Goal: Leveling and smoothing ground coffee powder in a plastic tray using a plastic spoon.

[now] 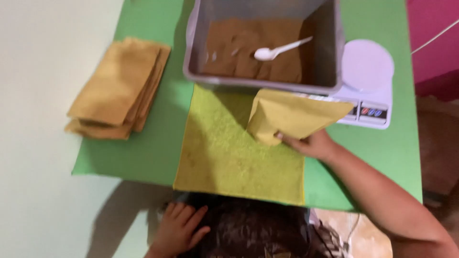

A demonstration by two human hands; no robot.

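Grey plastic tub blocking far side; white kitchen scale crowding right; stack of tan paper pouches sitting left. Yellow towel lying open, green bench strip passable between.

Scale half behind the grey tub; tub's far rim beyond the top edge.

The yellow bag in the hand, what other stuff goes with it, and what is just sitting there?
Goes with it:
- yellow bag, held by the right hand
- grey tub of brown powder
- white spoon in the powder
- white scale beside the tub
- stack of bags, probably spares

Just sitting there:
- yellow towel
- green sheet
- left hand, resting by the table edge
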